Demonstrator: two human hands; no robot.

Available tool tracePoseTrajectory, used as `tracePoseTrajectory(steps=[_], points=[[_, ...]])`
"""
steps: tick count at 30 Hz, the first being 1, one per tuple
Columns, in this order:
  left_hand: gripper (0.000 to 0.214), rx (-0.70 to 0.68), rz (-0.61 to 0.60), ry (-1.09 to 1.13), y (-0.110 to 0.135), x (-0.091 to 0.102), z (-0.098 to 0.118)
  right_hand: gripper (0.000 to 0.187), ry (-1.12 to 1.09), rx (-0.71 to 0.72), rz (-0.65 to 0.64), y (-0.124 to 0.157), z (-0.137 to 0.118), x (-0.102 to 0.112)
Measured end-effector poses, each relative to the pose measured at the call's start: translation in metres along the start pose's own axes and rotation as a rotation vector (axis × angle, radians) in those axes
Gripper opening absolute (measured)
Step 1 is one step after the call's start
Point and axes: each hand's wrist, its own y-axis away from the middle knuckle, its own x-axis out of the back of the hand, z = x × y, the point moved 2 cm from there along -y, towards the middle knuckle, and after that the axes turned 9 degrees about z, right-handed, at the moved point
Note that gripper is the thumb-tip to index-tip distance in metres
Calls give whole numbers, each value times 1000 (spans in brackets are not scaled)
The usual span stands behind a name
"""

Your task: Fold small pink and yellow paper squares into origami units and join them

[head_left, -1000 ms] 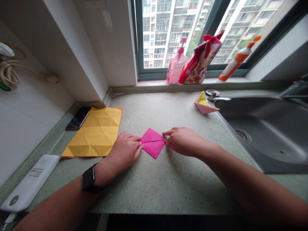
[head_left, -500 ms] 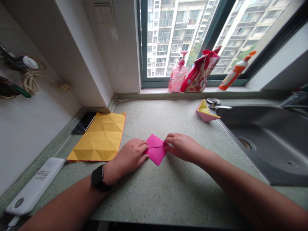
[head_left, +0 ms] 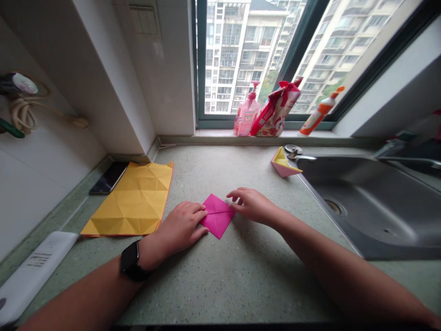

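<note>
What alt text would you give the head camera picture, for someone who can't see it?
Two bare hands touch a folded pink paper square on a speckled green counter: the left hand lies on its left corner, the right hand touches its right corner. A creased yellow sheet lies left, a steel sink right.

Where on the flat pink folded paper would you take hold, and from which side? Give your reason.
Probably the near corner of the pink paper, pinched from the person's own side. It lies flat on the counter as a diamond; the left hand and right hand rest on the side corners, while the near point is free.
</note>
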Motion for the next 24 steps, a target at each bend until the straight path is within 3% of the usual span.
tracePoseTrajectory(steps=[12,19,21,24], points=[[25,3,-21,-12,-1,2,1,26,-188,-70,-122,-3,5,-3],[26,1,-13,31,0,1,1,50,-523,-258,-299,-1,11,-13],[28,2,1,41,1,0,0,53,-561,-251,-312,-1,9,-17],[23,40,85,95,1,-3,-2,54,-583,-154,-234,-1,5,-19]])
